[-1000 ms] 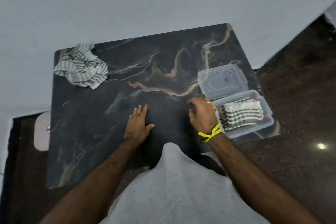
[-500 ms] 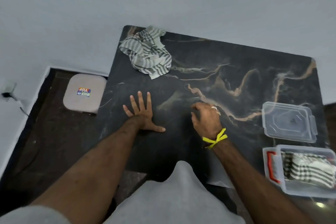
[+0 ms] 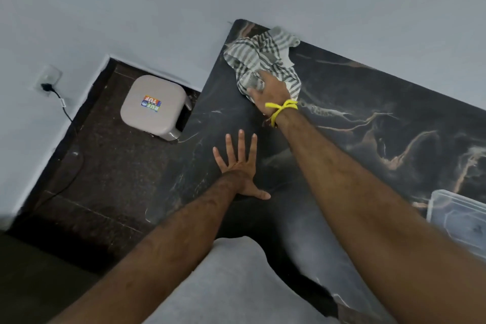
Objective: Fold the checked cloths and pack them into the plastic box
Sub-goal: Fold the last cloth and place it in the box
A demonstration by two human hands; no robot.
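A crumpled grey-and-white checked cloth point(image 3: 259, 56) lies at the far left corner of the dark marble table point(image 3: 368, 118). My right hand point(image 3: 271, 92), a yellow band at its wrist, reaches across and closes its fingers on the cloth's near edge. My left hand point(image 3: 240, 168) rests flat on the table with fingers spread, well short of the cloth. At the right edge of the view only a clear plastic piece point(image 3: 457, 216) shows; whether it is the lid or the box I cannot tell. The packed cloth is out of view.
A beige plastic stool point(image 3: 153, 105) with a sticker stands on the dark floor left of the table. A wall socket with a black cable point(image 3: 48, 85) sits on the pale wall further left. The wall runs right behind the table.
My right hand has stretched from the table's middle to the far corner and taken hold of the crumpled cloth. The view has swung left, so the plastic box has slid out of sight.
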